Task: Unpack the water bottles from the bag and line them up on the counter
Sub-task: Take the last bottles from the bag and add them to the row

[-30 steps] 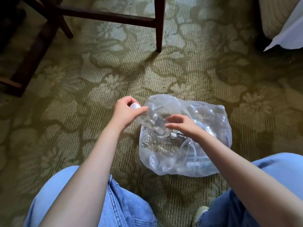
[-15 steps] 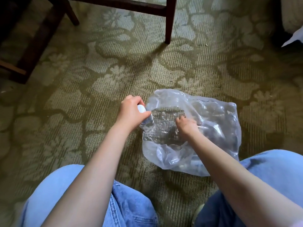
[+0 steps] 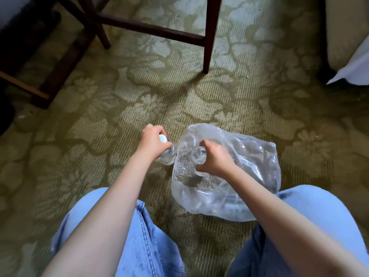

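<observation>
**Change.** One second ago the left hand (image 3: pixel 152 141) holds the bottle (image 3: pixel 169 157) at the mouth of the bag (image 3: pixel 253 168), with the body overlapping the film. The bottle is now clear of the bag and stands just beside its left edge, above the carpet (image 3: pixel 119 116). The right hand (image 3: pixel 215 159), flat and open over the bag a second ago, has gone to the bag mouth and now curls round a second bottle (image 3: pixel 199 156). It cannot be told whether film lies between the fingers and this bottle.

**Meaning for the task.** One bottle is out. A second is gripped but not yet withdrawn. Further clear shapes show inside the bag; their number cannot be told. No counter is in view, so no bottle is lined up yet. Judgement: the unpacking is at an early stage, and a carry to the counter remains.

**Hand state.**
- Left hand: fingers and thumb closed round the neck, just below the white cap (image 3: pixel 163 138).
- Right hand: fingers curled round the second bottle at the bag mouth.

**Orientation.**
- Bottle: cap up, toward the camera; base down, toward the carpet. The long axis is close to vertical, leaning slightly, and looks foreshortened. Base contact with the carpet cannot be confirmed.
- Second bottle: one round end faces up. Whether it is cap or base cannot be told. The long axis appears steep.
</observation>
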### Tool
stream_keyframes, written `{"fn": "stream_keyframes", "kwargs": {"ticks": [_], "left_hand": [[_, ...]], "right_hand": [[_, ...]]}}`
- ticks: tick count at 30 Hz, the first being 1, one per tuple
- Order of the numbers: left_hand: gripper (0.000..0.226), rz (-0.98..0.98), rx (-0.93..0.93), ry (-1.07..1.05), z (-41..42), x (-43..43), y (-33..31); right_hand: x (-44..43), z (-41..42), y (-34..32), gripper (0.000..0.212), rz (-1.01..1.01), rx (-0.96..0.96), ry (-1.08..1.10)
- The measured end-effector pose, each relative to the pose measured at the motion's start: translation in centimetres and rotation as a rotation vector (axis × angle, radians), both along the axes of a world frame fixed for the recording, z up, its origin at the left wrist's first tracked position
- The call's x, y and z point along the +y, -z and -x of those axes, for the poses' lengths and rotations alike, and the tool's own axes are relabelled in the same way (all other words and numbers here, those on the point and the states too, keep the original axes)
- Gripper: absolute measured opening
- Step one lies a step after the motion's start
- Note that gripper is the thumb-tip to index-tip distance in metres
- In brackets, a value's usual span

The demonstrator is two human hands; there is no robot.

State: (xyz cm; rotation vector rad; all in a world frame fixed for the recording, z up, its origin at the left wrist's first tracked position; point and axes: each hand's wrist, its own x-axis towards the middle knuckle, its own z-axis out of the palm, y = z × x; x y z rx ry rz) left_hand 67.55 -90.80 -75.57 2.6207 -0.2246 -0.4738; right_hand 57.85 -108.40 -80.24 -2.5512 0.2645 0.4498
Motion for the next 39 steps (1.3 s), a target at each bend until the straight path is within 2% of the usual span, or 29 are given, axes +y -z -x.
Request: {"fn": "stream_keyframes", "kwargs": {"ticks": [3,6,11,17,24,28,33,39], "left_hand": [[0.023,-0.001,0.001,-0.003,-0.6,0.1,-3.0],[0.023,-0.003,-0.022,-0.023,-1.3,0.7,-7.7],[0.021,0.001,-0.052,-0.061,-1.9,2.0,-19.1],[0.022,0.000,-0.094,-0.133,-1.6,4.6,-35.3],[0.022,0.000,-0.156,-0.275,1.5,9.7,-54.5],[0.021,-0.025,-0.197,-0.380,5.1,12.6,-63.0],[0.021,-0.080,-0.267,-0.556,11.6,16.8,-70.1],[0.022,-0.136,-0.327,-0.780,21.0,23.4,-75.8]], "right_hand": [[-0.3,-0.2,-3.7,0.069,-0.145,-0.035,0.101],[0.5,-1.6,-9.0,0.069,-0.190,-0.113,0.103],[2.3,-3.9,-20.6,0.064,-0.152,-0.159,0.108],[5.1,-5.7,-37.4,0.059,-0.166,-0.221,0.105],[9.7,-6.1,-57.4,0.055,-0.178,-0.259,-0.019],[12.6,-5.0,-66.3,0.056,-0.204,-0.306,-0.156],[16.7,-2.1,-73.7,0.050,-0.275,-0.379,-0.330],[23.7,2.5,-78.7,0.051,-0.357,-0.372,-0.578]]}}
